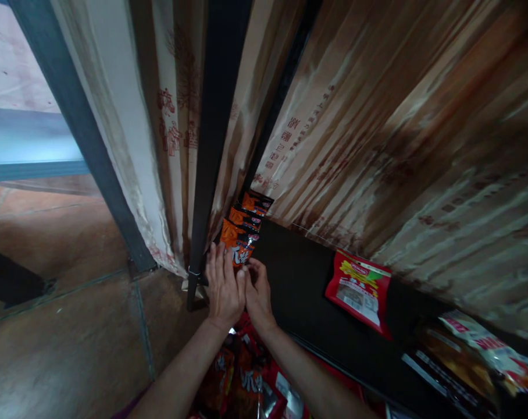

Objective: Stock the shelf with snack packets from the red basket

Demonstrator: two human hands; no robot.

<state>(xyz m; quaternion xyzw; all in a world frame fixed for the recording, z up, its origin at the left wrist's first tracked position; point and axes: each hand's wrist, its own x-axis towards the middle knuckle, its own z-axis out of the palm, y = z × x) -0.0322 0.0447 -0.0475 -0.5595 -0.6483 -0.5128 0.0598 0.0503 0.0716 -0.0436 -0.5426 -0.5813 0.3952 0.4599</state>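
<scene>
Three orange-and-black snack packets (pixel 240 235) stand in a row, one behind another, at the left end of a black shelf (pixel 290 265). My left hand (pixel 224 285) lies along the left of the nearest packet, fingers stretched out and touching it. Around that packet's lower right edge, my right hand (pixel 259 294) has its fingers curled, thumb close to the left hand. The packet's lower part is hidden behind both hands. Below my forearms is a pile of similar orange and red packets (pixel 249 378), partly covered by the arms.
Farther right on the shelf lie a red snack bag (pixel 360 291), a dark brown package (pixel 456 364) and a white-and-red package (pixel 493 346). Printed beige curtains (pixel 377 145) hang behind. A dark metal post (pixel 218 128) rises at the shelf's left end, beside the tiled floor (pixel 72 343).
</scene>
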